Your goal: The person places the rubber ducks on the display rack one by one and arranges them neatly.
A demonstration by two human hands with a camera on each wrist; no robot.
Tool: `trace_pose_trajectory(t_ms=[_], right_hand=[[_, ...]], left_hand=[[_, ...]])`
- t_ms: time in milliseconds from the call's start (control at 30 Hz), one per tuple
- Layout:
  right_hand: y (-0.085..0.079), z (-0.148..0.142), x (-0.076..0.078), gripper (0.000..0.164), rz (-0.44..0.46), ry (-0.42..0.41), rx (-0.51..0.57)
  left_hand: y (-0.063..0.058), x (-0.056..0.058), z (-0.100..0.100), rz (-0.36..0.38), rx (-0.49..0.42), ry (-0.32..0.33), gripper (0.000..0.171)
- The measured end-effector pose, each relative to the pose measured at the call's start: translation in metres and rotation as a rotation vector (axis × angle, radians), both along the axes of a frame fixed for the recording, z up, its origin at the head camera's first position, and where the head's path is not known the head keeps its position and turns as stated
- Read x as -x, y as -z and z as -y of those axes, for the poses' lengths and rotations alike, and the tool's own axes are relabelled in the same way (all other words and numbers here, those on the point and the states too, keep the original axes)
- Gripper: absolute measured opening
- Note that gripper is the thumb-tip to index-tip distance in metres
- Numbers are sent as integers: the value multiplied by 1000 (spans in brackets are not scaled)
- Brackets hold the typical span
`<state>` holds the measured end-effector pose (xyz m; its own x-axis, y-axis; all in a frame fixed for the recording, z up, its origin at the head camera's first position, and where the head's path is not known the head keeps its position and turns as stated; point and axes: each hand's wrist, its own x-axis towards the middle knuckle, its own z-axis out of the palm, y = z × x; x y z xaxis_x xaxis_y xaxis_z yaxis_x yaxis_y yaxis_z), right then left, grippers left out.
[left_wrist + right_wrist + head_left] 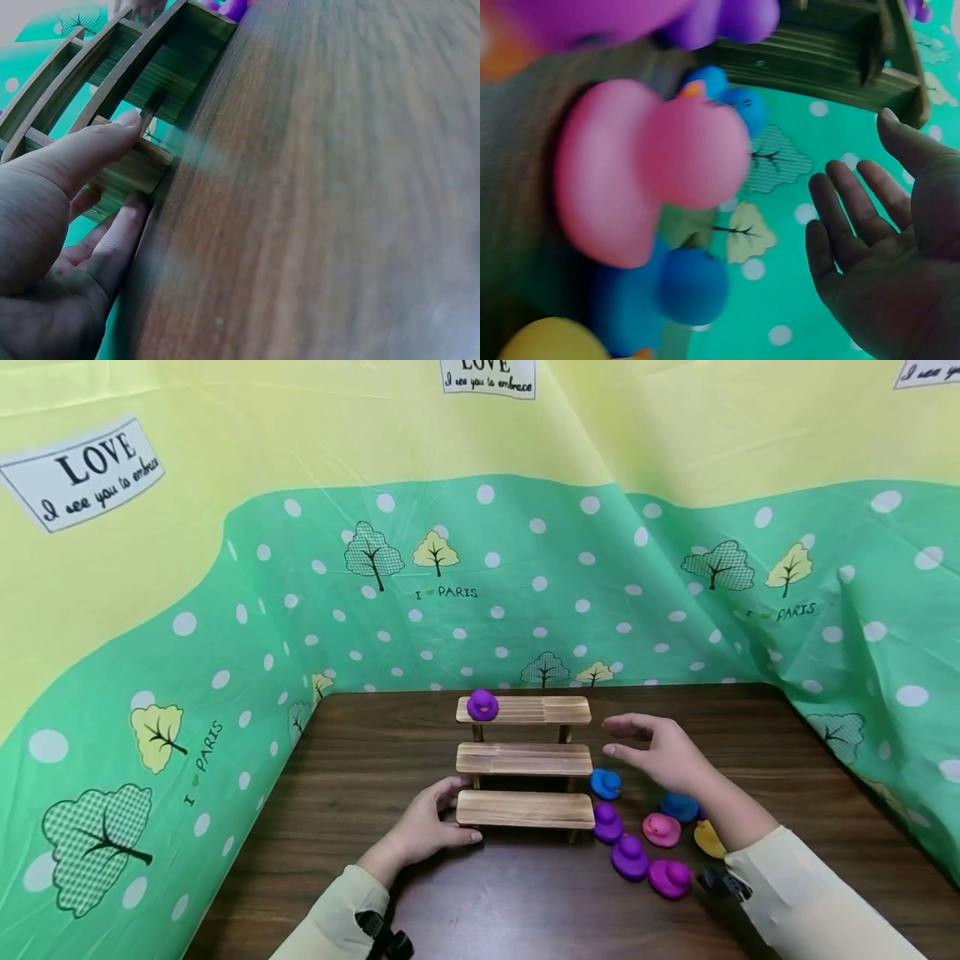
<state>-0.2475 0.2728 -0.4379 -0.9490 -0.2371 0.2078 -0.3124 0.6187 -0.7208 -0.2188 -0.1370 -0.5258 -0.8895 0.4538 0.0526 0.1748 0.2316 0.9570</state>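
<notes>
A three-tier wooden step stand [525, 810] sits on the table. My left hand [420, 827] holds its left end at the lowest tier; in the left wrist view the thumb [90, 150] lies on one side of the end support and the fingers on the other. On the left of the top tier rests a purple rubber duck [482, 705]. Right of the upper tiers, my right hand [663, 756] hovers with nothing in it, fingers apart and slightly bent. Closest below it is a blue rubber duck [605, 783] beside the stand.
More rubber ducks lie right of the stand: purple ones [629, 857], a magenta one [670, 878], a pink one [662, 830], another blue one [678, 807] and a yellow one [708, 839] partly behind the right forearm. A patterned green and yellow cloth [420, 635] hangs around the table [345, 760].
</notes>
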Motion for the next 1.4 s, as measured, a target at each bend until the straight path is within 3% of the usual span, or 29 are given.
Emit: trace_pose_trajectory(t_ms=[367, 700, 1400], right_hand=[[25, -7, -2, 44, 111, -117, -76], [38, -11, 1, 41, 152, -145, -126], [42, -10, 0, 40, 159, -172, -139]], left_hand=[[2, -2, 0, 17, 0, -15, 74], [1, -2, 0, 23, -11, -8, 75], [0, -1, -1, 36, -20, -8, 77]])
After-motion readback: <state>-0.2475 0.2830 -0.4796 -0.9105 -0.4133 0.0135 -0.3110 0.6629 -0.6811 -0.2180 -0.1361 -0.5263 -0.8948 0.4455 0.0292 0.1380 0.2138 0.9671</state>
